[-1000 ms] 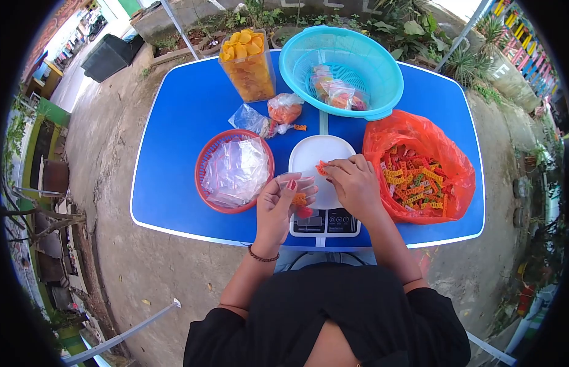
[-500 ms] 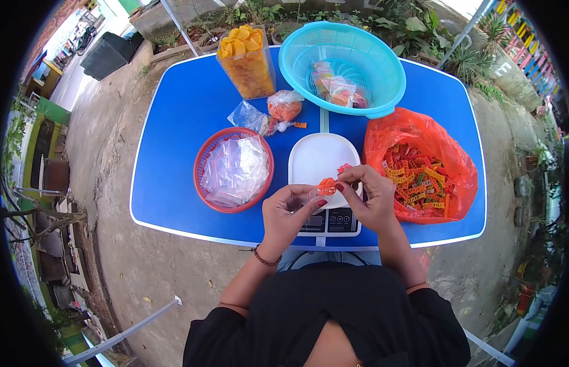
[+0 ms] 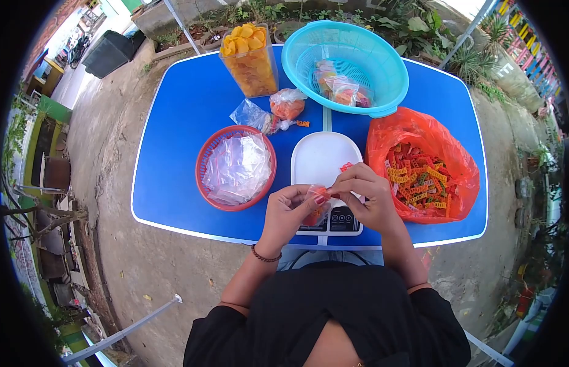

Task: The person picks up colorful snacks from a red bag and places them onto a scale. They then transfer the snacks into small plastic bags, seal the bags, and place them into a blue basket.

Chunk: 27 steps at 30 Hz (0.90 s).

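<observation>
My left hand (image 3: pixel 287 215) holds a small clear plastic bag (image 3: pixel 315 210) with a few orange and red snack pieces in it, just above the front of the white kitchen scale (image 3: pixel 321 160). My right hand (image 3: pixel 365 194) pinches at the bag's mouth with thumb and fingertips. A single orange piece (image 3: pixel 345 166) lies on the scale's white tray. To the right, the open red plastic bag (image 3: pixel 422 171) holds several coloured snack pieces.
A red basket (image 3: pixel 206 153) of empty clear bags stands left of the scale. Behind are a clear tub of yellow chips (image 3: pixel 250 61), two filled small bags (image 3: pixel 278 109) and a turquoise colander (image 3: pixel 345 62) with packed bags, all on the blue table (image 3: pixel 180 116).
My right hand left the scale tray with a snack piece and came to the bag in my left hand. Both hands drew toward me, and the piece has gone down into the bag.
</observation>
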### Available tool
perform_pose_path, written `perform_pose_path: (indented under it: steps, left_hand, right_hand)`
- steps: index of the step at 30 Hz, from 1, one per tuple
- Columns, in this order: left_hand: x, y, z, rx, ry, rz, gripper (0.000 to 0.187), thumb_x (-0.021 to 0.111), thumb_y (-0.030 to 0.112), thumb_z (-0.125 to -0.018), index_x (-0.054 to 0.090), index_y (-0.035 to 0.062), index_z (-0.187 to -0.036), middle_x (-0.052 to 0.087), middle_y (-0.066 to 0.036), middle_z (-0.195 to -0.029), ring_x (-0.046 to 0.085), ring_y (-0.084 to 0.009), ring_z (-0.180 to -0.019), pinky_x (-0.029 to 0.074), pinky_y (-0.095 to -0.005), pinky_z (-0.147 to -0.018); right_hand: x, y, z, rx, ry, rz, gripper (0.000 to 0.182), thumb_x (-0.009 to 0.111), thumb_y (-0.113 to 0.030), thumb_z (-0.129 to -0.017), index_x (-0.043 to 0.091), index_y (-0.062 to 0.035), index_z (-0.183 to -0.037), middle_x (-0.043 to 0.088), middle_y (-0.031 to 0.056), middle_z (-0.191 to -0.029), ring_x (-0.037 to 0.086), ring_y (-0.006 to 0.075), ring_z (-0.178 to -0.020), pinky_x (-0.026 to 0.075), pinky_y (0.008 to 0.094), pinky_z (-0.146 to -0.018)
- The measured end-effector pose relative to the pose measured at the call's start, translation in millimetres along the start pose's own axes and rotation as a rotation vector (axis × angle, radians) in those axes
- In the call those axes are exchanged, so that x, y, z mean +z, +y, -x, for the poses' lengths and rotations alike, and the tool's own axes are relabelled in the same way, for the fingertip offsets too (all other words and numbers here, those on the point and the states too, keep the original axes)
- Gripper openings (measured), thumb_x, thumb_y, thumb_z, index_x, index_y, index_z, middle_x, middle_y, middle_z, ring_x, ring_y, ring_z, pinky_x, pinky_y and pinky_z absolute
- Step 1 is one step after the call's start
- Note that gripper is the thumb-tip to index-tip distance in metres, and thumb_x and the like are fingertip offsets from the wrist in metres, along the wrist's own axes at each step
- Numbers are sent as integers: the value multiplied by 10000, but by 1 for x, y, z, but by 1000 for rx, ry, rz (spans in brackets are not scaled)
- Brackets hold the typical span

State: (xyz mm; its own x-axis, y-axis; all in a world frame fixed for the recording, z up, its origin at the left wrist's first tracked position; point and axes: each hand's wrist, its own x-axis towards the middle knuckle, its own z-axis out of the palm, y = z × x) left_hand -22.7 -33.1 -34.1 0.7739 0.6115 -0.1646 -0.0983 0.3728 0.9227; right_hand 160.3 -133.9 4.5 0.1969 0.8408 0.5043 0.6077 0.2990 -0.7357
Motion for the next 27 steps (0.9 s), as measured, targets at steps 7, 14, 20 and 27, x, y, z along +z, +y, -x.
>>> perform_pose_path:
  steps: [7,14,20,27]
  left_hand:
    - [0,-5,0,-30,-20,80,386,662,249,-1016,663,-41,-1271,742,-64,-988,647,-42,-793,523,-191,-684]
    - [5,1,0,-152,2,120,415,646,237,-1022,612,-22,-1344,729,-49,-944,620,-26,-743,517,-188,-653]
    - [-2,2,-1,-46,-211,1,420,600,61,-1008,530,-15,-1416,708,-125,-1159,684,-118,-924,570,-278,-813]
    - [1,-2,-5,-30,-22,299,321,581,120,-1037,564,-24,-1323,693,-168,-1217,710,-257,-1078,589,-350,-904]
  right_hand:
    - [5,3,7,109,-72,-36,164,726,32,-804,735,-51,-945,663,78,-990,611,265,-915,492,374,-833]
    - [8,-1,10,199,-267,-42,173,730,-15,-819,742,-78,-979,554,95,-1262,513,286,-1033,435,430,-965]
    - [1,6,8,102,-223,100,220,679,22,-852,737,-79,-1039,551,125,-1284,547,301,-1052,447,434,-985]
    - [-5,24,9,355,6,197,314,635,47,-868,677,12,-1178,610,170,-1179,584,333,-1158,494,409,-962]
